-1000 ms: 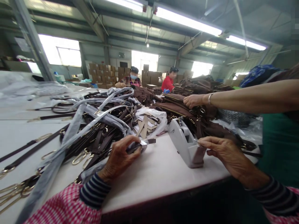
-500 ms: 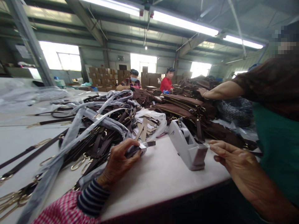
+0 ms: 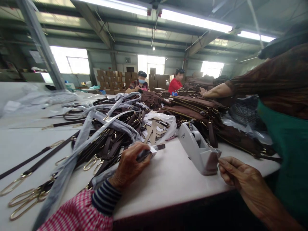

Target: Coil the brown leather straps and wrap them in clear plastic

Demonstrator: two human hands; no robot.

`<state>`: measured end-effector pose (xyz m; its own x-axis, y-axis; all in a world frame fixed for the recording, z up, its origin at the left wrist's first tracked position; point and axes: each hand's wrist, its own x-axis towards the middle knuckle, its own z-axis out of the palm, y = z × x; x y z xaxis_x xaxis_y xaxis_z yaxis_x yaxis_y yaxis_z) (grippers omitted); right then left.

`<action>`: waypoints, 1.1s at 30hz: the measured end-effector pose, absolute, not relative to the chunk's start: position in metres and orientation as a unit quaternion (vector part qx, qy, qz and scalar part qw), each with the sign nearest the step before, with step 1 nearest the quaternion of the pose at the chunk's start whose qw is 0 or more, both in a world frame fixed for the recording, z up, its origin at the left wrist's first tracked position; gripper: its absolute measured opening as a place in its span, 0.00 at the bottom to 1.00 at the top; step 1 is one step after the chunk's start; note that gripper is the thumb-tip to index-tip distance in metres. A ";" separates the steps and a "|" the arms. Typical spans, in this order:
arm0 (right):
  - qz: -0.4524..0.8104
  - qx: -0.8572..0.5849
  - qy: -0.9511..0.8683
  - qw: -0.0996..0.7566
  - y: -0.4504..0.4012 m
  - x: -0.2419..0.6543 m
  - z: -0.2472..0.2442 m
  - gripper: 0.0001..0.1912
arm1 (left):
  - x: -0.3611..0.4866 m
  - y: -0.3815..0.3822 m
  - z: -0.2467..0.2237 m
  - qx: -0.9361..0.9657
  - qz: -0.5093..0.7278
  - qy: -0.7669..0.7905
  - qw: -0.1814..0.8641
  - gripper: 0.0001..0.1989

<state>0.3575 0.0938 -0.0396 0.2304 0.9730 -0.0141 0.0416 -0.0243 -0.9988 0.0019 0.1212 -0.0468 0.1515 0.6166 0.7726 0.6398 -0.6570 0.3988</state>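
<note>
My left hand (image 3: pixel 132 163) is closed around a folded strap in clear plastic (image 3: pixel 144 155). A short dark strap end (image 3: pixel 161 146) pokes out past my fingers. To the right stands a grey tape dispenser (image 3: pixel 198 152) on the table. My right hand (image 3: pixel 240 178) pinches at its front cutting edge, thumb and forefinger pressed together on a bit of clear tape that is barely visible. Under and behind my left hand lie dark brown straps (image 3: pixel 106 141) with gold-coloured clips (image 3: pixel 90 163), some sleeved in plastic (image 3: pixel 86 131).
Behind the dispenser, brown bags with zips (image 3: pixel 187 112) are piled up. A plastic bag of beige strips (image 3: pixel 154 128) sits in the middle. At right, a co-worker in a green apron (image 3: pixel 271 128) reaches across the bags. Two more people sit farther back, near stacked cartons (image 3: pixel 109 78).
My right hand has dropped slightly beside the dispenser's front edge. The co-worker at right has leaned farther forward. The whole view has shifted a little; my left hand keeps its hold.
</note>
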 end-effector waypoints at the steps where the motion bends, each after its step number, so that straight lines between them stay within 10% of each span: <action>1: 0.429 -0.583 -0.453 0.521 0.092 0.361 -0.044 0.25 | 0.002 0.122 -0.048 -0.763 -0.502 -0.406 0.019 0.06; 33: 0.623 -0.366 -0.484 0.493 0.126 0.200 -0.026 0.21 | 0.010 0.119 -0.051 -0.788 -0.474 -0.389 0.054 0.04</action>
